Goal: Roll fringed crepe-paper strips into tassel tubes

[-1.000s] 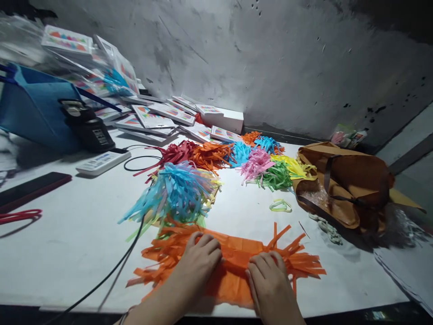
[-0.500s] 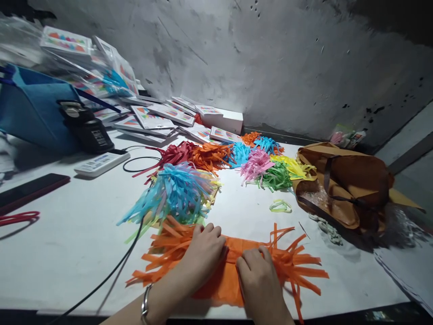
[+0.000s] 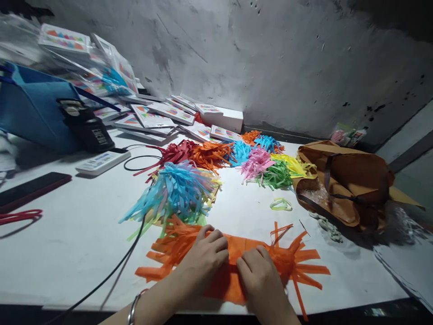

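An orange tissue paper sheet (image 3: 245,244) lies across the front of the white table, its left and right ends cut into long fringe strips. My left hand (image 3: 208,253) presses on its middle-left part, the fingers curled and bunched at a fold. Beside it my right hand (image 3: 259,273) is closed on the same paper, knuckles up. The fingertips of both hands are hidden, and a crease runs between them. Just beyond my left hand sits a fringed pile of blue tissue tassels (image 3: 179,187), with yellow and green strips showing beneath.
Behind lie red tassels (image 3: 179,152), pink tassels (image 3: 255,163) and green tassels (image 3: 276,175). Several flat boxes (image 3: 152,117) are heaped at the back. A brown bag (image 3: 355,180) stands right. A black cable (image 3: 111,273), power bank (image 3: 103,162) and phone (image 3: 34,189) are left.
Both hands keep hold of the orange paper at nearly the same place. My left hand has shifted slightly right and down, and the left fringe has bunched a little toward the right.
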Demonstrator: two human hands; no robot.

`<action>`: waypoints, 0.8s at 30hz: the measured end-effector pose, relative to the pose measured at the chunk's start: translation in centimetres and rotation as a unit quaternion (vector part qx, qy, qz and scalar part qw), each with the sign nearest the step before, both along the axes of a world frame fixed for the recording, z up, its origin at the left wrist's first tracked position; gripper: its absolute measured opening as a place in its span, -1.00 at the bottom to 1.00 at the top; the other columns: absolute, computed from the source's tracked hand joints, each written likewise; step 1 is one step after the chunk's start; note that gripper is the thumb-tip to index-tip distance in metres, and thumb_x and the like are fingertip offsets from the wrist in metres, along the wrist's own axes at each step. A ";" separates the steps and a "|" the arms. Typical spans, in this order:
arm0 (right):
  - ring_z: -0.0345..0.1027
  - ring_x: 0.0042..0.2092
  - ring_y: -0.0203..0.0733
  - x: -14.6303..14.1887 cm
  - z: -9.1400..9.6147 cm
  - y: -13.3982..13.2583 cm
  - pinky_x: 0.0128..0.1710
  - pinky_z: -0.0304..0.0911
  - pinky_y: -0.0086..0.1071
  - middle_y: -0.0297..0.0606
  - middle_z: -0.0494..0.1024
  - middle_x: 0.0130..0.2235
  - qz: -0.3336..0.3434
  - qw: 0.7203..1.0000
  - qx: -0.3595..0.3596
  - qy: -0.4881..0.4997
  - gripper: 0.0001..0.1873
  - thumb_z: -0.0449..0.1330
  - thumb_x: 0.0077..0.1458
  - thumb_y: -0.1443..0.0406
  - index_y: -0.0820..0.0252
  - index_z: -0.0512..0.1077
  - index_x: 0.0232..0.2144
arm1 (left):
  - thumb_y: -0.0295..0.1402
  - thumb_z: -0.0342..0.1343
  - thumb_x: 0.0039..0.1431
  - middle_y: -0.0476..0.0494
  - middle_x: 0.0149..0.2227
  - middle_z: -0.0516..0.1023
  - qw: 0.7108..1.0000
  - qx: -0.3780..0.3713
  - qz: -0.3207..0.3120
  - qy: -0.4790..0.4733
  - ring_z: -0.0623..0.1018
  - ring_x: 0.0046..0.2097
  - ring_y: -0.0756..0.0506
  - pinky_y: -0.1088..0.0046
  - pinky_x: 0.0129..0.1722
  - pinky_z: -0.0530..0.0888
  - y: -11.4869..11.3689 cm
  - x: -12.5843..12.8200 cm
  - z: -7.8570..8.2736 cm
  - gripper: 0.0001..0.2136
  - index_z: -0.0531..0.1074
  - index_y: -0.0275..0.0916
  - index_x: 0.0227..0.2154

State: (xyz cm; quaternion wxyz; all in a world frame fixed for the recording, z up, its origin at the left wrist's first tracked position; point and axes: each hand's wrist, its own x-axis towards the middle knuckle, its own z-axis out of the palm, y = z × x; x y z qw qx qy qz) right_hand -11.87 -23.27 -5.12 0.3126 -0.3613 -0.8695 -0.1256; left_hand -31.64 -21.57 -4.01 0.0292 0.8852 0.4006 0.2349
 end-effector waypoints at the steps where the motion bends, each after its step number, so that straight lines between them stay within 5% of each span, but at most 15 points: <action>1: 0.11 -0.41 -0.17 0.6 -0.2 -0.1 -0.18 0.11 -0.24 -0.29 0.32 -0.50 0.006 1.000 -0.001 0.002 -0.57 -0.17 0.28 0.53 0.17 0.34 -0.51 | -0.48 0.25 0.22 0.08 -0.40 0.49 1.000 -0.008 -0.002 -0.001 0.40 -0.26 -0.07 0.22 0.01 0.16 -0.1 -0.3 -0.1 -0.81 0.42 -0.17 -0.48; 7: 0.21 -0.28 -0.16 3.4 -0.7 -1.0 -0.01 0.11 -0.16 -0.30 0.41 -0.38 0.000 0.996 -0.072 0.055 -0.74 -0.02 0.33 0.46 0.17 0.38 -0.37 | -0.45 0.29 0.19 0.12 -0.34 0.54 0.998 -0.062 0.027 0.015 0.43 -0.22 -0.06 0.26 -0.07 0.15 -0.5 -1.0 -0.5 -0.88 0.48 -0.10 -0.39; 16: 0.30 -0.17 -0.01 1.7 -1.4 -1.1 0.11 0.02 0.08 -0.25 0.45 -0.30 -0.194 0.977 -0.080 0.034 -0.85 0.08 0.22 0.43 0.12 0.33 -0.37 | -0.50 0.10 0.23 -0.11 -0.37 0.55 0.979 -0.073 0.170 0.083 0.43 -0.26 -0.17 0.15 -0.17 0.17 0.4 1.7 -0.1 -0.85 0.48 -0.22 -0.45; 19: 0.31 -0.14 -0.03 0.8 -1.1 -1.2 0.15 -0.03 0.05 -0.24 0.47 -0.24 -0.152 0.985 -0.065 0.055 -0.84 0.06 0.22 0.46 0.12 0.37 -0.30 | -0.53 0.11 0.24 -0.10 -0.34 0.56 0.982 -0.076 0.149 0.090 0.44 -0.26 -0.17 0.17 -0.18 0.19 0.6 1.6 0.3 -0.88 0.49 -0.23 -0.39; 24: 0.22 -0.35 -0.16 -0.7 -1.0 -0.6 0.02 0.02 -0.11 -0.36 0.37 -0.43 -0.060 0.997 -0.044 0.037 -0.73 -0.01 0.16 0.54 0.12 0.32 -0.44 | -0.48 0.28 0.17 0.02 -0.30 0.55 0.993 -0.062 0.059 0.078 0.44 -0.19 -0.14 0.18 -0.06 0.18 0.6 0.8 0.9 -0.87 0.51 -0.13 -0.43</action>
